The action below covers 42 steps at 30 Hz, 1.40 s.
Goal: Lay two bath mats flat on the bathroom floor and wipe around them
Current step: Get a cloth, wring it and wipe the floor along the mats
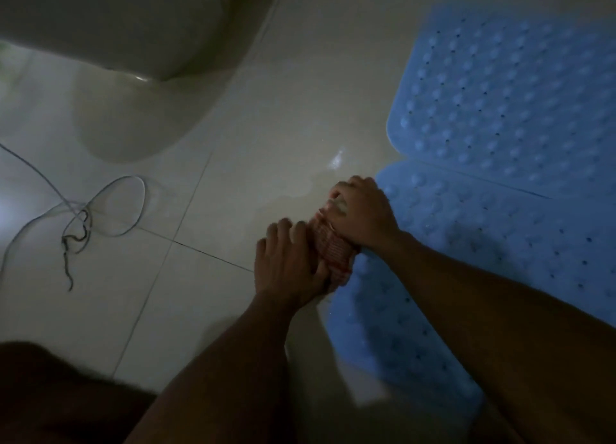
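— Where is the checked cloth (333, 253)?
— On the tile floor (200, 293), at the left edge of the near blue bath mat (466, 277), bunched between both hands.
— The grip?
— The right hand (361, 210) is clamped on its far end, fingers curled. The left hand (290, 263) touches its near side; whether that grip closes cannot be told.
— The other mat?
— The far bath mat (516, 94) lies flat, meeting the near one. A toilet base (133, 110) and loose cable (110, 207) sit left.
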Tool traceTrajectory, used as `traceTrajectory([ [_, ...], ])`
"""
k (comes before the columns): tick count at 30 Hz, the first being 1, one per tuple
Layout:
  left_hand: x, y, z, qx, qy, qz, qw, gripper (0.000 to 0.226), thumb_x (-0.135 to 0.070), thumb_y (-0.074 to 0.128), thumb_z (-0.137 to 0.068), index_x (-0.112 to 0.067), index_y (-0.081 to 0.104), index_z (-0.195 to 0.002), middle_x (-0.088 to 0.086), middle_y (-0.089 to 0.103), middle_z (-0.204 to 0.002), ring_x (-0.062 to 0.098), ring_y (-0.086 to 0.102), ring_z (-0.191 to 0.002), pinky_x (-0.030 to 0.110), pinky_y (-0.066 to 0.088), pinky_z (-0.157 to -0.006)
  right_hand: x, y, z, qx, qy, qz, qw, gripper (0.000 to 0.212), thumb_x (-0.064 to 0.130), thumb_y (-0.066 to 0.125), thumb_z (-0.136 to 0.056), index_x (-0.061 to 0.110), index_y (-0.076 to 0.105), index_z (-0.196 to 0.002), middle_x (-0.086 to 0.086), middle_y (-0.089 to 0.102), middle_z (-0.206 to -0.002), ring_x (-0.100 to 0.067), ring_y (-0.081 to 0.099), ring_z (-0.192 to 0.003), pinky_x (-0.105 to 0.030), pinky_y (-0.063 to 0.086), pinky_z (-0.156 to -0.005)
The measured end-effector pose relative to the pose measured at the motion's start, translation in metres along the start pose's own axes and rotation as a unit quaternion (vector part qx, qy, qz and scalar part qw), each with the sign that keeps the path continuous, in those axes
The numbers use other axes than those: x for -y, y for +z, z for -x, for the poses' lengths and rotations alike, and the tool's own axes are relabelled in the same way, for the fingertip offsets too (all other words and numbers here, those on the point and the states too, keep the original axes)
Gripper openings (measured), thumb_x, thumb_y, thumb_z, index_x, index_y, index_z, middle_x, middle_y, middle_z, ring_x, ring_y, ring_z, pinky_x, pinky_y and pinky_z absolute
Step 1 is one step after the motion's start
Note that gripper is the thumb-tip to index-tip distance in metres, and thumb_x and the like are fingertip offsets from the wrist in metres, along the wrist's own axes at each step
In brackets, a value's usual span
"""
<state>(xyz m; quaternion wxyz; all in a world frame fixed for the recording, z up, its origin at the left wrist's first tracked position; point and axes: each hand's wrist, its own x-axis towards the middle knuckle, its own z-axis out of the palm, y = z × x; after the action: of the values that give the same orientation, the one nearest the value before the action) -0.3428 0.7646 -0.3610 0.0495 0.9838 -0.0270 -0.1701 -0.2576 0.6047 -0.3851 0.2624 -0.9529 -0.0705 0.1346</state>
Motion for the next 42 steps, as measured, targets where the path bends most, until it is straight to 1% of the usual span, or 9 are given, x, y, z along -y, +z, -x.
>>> traceTrajectory([
  [3,-0.002,0.021,-0.018,-0.027,0.157,0.03,0.987,0.07,-0.049,0.033,-0.098,-0.014,0.029,-0.158,0.017,0.026,-0.165,0.036,0.02,-0.153,0.051,0.025,-0.121,-0.032,0.001,0.013,-0.13,0.025,0.042,0.99,0.035,0.032,0.051,-0.084,0.012,0.067,-0.107,-0.012,0.064,-0.109,-0.038,0.056,-0.104,-0.047,0.049,-0.081],
  [6,-0.002,0.055,-0.011,-0.021,0.207,0.023,0.978,0.063,-0.041,0.024,-0.105,-0.013,0.022,-0.161,0.015,0.014,-0.169,0.034,0.008,-0.157,0.053,0.022,-0.122,-0.069,0.011,0.03,-0.174,0.06,0.119,0.976,0.048,0.03,0.051,-0.087,0.006,0.061,-0.127,-0.018,0.06,-0.132,-0.041,0.054,-0.123,-0.051,0.048,-0.092],
  [9,0.001,0.088,0.027,-0.047,0.164,0.033,0.985,0.061,-0.037,0.028,-0.104,-0.01,0.025,-0.16,0.016,0.014,-0.169,0.034,0.006,-0.157,0.051,0.017,-0.124,-0.083,0.021,0.039,-0.142,0.061,0.152,0.976,0.06,0.034,0.05,-0.093,0.004,0.048,-0.145,-0.021,0.045,-0.152,-0.041,0.041,-0.14,-0.055,0.039,-0.108],
  [12,-0.011,0.095,0.048,-0.062,0.099,0.066,0.991,0.061,-0.036,0.028,-0.104,-0.011,0.024,-0.16,0.014,0.014,-0.169,0.032,0.007,-0.157,0.047,0.012,-0.126,-0.075,0.028,0.039,-0.127,0.085,0.144,0.978,0.066,0.037,0.047,-0.093,0.005,0.039,-0.151,-0.019,0.035,-0.159,-0.038,0.031,-0.148,-0.057,0.029,-0.116],
  [14,-0.015,0.093,0.042,-0.058,0.096,0.063,0.992,0.061,-0.037,0.027,-0.105,-0.011,0.024,-0.16,0.014,0.015,-0.169,0.032,0.009,-0.157,0.048,0.013,-0.125,-0.074,0.03,0.038,-0.125,0.096,0.146,0.977,0.067,0.038,0.044,-0.094,0.006,0.037,-0.152,-0.018,0.032,-0.161,-0.037,0.027,-0.15,-0.057,0.026,-0.118],
  [17,-0.017,0.09,0.021,-0.058,0.1,0.05,0.992,0.061,-0.04,0.023,-0.106,-0.014,0.024,-0.161,0.011,0.013,-0.17,0.029,0.006,-0.157,0.047,0.014,-0.125,-0.078,0.029,0.037,-0.139,0.085,0.157,0.974,0.065,0.039,0.046,-0.095,0.008,0.039,-0.151,-0.016,0.034,-0.16,-0.036,0.028,-0.15,-0.058,0.025,-0.118],
  [24,-0.038,0.074,-0.057,-0.088,0.124,0.056,0.987,0.061,-0.036,0.035,-0.103,-0.017,0.026,-0.16,0.009,0.014,-0.17,0.028,0.006,-0.157,0.047,0.017,-0.125,-0.093,0.018,0.01,-0.216,0.048,0.157,0.962,0.055,0.034,0.045,-0.098,0.011,0.045,-0.148,-0.012,0.041,-0.157,-0.031,0.033,-0.148,-0.055,0.028,-0.117],
  [31,-0.076,0.047,-0.156,-0.096,0.099,0.052,0.989,0.062,-0.04,0.023,-0.104,-0.019,0.02,-0.162,0.01,0.008,-0.17,0.028,0.002,-0.157,0.044,0.006,-0.126,-0.129,-0.029,-0.055,-0.253,0.064,0.172,0.95,0.053,0.033,0.047,-0.096,0.01,0.049,-0.144,-0.014,0.045,-0.153,-0.034,0.036,-0.146,-0.055,0.032,-0.112],
  [42,-0.126,0.015,-0.258,-0.125,-0.001,0.082,0.989,0.063,-0.043,0.015,-0.103,-0.022,0.011,-0.163,0.007,-0.002,-0.171,0.026,-0.008,-0.157,0.043,-0.003,-0.126,-0.185,-0.076,-0.16,-0.223,0.097,0.2,0.949,0.058,0.04,0.039,-0.095,0.01,0.048,-0.144,-0.016,0.043,-0.154,-0.036,0.035,-0.145,-0.057,0.033,-0.11],
])
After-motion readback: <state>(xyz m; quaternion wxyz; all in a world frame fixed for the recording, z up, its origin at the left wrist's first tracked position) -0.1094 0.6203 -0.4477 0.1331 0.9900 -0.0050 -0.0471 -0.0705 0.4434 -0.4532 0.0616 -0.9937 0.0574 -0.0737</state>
